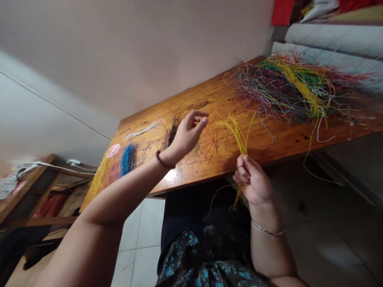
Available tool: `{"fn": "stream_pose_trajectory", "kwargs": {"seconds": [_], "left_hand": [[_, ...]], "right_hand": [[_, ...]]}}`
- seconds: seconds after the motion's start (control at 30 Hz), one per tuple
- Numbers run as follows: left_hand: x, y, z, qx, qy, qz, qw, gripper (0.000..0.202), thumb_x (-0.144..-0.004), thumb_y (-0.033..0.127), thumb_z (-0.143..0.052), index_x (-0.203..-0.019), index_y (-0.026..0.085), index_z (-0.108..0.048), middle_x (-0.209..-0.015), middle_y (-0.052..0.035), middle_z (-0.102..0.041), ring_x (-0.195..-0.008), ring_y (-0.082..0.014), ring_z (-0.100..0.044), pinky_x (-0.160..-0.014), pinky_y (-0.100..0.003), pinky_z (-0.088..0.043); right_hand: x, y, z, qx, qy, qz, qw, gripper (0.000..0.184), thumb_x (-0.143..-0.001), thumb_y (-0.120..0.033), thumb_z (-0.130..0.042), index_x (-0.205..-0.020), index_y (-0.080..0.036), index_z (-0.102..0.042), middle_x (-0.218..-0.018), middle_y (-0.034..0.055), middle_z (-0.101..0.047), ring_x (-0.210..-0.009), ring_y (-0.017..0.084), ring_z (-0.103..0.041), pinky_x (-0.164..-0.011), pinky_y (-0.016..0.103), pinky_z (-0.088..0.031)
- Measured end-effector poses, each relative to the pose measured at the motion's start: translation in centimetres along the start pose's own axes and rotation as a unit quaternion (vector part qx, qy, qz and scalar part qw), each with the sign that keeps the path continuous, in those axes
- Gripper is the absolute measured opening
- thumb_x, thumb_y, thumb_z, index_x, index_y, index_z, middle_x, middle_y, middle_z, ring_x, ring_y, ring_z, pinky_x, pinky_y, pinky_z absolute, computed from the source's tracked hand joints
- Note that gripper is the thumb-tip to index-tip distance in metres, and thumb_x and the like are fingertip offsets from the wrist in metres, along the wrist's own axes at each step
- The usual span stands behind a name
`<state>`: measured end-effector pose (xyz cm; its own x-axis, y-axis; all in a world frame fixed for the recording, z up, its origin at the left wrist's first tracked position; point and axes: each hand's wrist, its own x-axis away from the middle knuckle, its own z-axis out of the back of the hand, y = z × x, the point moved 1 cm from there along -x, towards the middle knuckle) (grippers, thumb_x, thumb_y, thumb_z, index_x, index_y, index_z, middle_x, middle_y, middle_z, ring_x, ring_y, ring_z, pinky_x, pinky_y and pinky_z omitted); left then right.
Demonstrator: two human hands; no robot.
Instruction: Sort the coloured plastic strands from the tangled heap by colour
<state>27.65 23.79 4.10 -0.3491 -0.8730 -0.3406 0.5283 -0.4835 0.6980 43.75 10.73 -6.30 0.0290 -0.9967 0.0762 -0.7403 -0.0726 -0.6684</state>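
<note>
Yellow wire strands (pixel 238 137) pinched in right hand (pixel 253 180), fingers curled tight, ends projecting above and below the grip. Left hand (pixel 188 135) raised near them over wooden table (pixel 220 103), fingers loosely curled, nothing visibly held. Tangled multicoloured wire heap (pixel 287 89) lay beyond right grip; blue strands (pixel 128 159) lay left of left grip.

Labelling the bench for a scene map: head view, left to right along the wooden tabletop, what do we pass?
pink disc, blue strands, white strands, black tuft, left hand, yellow strands, right hand, multicoloured strand heap
</note>
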Motion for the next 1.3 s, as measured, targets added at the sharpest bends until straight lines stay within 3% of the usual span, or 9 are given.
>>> {"fn": "stream_pose_trajectory", "kwargs": {"seconds": [0.13, 0.2, 0.3, 0.4, 0.57, 0.73, 0.87, 1.03, 1.3], "left_hand": [[8.1, 2.4, 2.4, 0.054, -0.044, 0.046, 0.997, 0.025, -0.096, 0.041, -0.06, -0.095, 0.017, -0.068, -0.092, -0.0063, -0.069, -0.076, -0.0133, -0.057, -0.069, -0.026, -0.045], [10.5, 2.5, 3.5, 0.058, -0.049, 0.082, 0.994, 0.027, -0.094, 0.043, -0.062, -0.092, 0.018, -0.071, -0.093, -0.0073, -0.071, -0.078, -0.0145, -0.059, -0.07, -0.027, -0.046], [12.6, 2.0, 5.0, 0.125, 0.005, 0.115, 0.985, 0.026, -0.092, 0.042, -0.065, -0.099, 0.018, -0.073, -0.103, -0.0091, -0.073, -0.093, -0.0186, -0.066, -0.079, -0.03, -0.051], [14.1, 1.6, 6.3, 0.182, 0.071, 0.155, 0.968, 0.026, -0.09, 0.042, -0.068, -0.102, 0.02, -0.073, -0.106, -0.0091, -0.074, -0.1, -0.0206, -0.067, -0.074, -0.029, -0.052], [16.5, 0.1, 8.0, 0.199, 0.107, 0.235, 0.945, 0.025, -0.087, 0.044, -0.07, -0.09, 0.019, -0.073, -0.097, -0.0091, -0.073, -0.085, -0.0177, -0.064, -0.055, -0.024, -0.043], [18.4, -2.3, 9.0, 0.244, 0.148, 0.295, 0.912, 0.036, -0.08, 0.052, -0.075, -0.096, 0.02, -0.071, -0.1, -0.0081, -0.071, -0.071, -0.0127, -0.055, -0.046, -0.018, -0.032], [19.3, -3.3, 9.6, 0.274, 0.14, 0.325, 0.894, 0.042, -0.078, 0.055, -0.074, -0.099, 0.019, -0.071, -0.105, -0.0093, -0.07, -0.072, -0.0125, -0.053, -0.045, -0.016, -0.032], [20.1, -4.2, 9.9, 0.303, 0.113, 0.353, 0.878, 0.042, -0.078, 0.056, -0.073, -0.097, 0.018, -0.073, -0.108, -0.0103, -0.069, -0.077, -0.0132, -0.054, -0.052, -0.018, -0.041], [20.5, -4.6, 10.0, 0.278, 0.111, 0.34, 0.891, 0.039, -0.081, 0.055, -0.07, -0.09, 0.017, -0.071, -0.104, -0.0085, -0.066, -0.077, -0.013, -0.049, -0.054, -0.017, -0.038]], "right_hand": [[0.5, 2.0, -2.6, 0.013, -0.03, -0.021, 0.999, 0.037, -0.083, -0.052, -0.074, -0.077, -0.019, -0.058, -0.053, -0.0097, -0.017, -0.044, 0.004, -0.01, -0.042, 0.021, -0.012], [1.0, 3.1, -4.2, 0.027, -0.05, -0.038, 0.998, 0.038, -0.082, -0.053, -0.075, -0.077, -0.019, -0.059, -0.053, -0.01, -0.016, -0.043, 0.004, -0.01, -0.042, 0.02, -0.013], [1.8, 5.0, -6.5, 0.045, -0.082, -0.061, 0.994, 0.038, -0.083, -0.054, -0.073, -0.078, -0.019, -0.06, -0.053, -0.0101, -0.017, -0.043, 0.004, -0.01, -0.041, 0.02, -0.013], [2.4, 6.8, -8.2, 0.065, -0.114, -0.082, 0.988, 0.039, -0.085, -0.055, -0.071, -0.078, -0.018, -0.06, -0.053, -0.0104, -0.017, -0.043, 0.004, -0.01, -0.041, 0.02, -0.012], [2.9, 9.6, -9.7, 0.127, -0.13, -0.08, 0.98, 0.043, -0.085, -0.058, -0.069, -0.077, -0.017, -0.061, -0.052, -0.0101, -0.018, -0.043, 0.004, -0.013, -0.042, 0.02, -0.014], [2.9, 11.8, -10.1, 0.21, -0.133, -0.054, 0.967, 0.045, -0.089, -0.06, -0.064, -0.077, -0.016, -0.062, -0.051, -0.009, -0.022, -0.045, 0.005, -0.016, -0.044, 0.021, -0.016], [3.0, 12.8, -10.1, 0.25, -0.143, -0.055, 0.956, 0.047, -0.09, -0.062, -0.06, -0.078, -0.016, -0.062, -0.052, -0.0081, -0.023, -0.045, 0.005, -0.016, -0.044, 0.022, -0.014], [3.1, 13.6, -9.8, 0.273, -0.149, -0.052, 0.949, 0.047, -0.092, -0.062, -0.058, -0.079, -0.016, -0.062, -0.054, -0.0071, -0.025, -0.047, 0.006, -0.018, -0.045, 0.022, -0.016], [3.3, 13.9, -9.5, 0.299, -0.176, -0.053, 0.936, 0.047, -0.095, -0.058, -0.056, -0.081, -0.015, -0.062, -0.055, -0.0074, -0.022, -0.049, 0.006, -0.016, -0.047, 0.024, -0.013]]}}
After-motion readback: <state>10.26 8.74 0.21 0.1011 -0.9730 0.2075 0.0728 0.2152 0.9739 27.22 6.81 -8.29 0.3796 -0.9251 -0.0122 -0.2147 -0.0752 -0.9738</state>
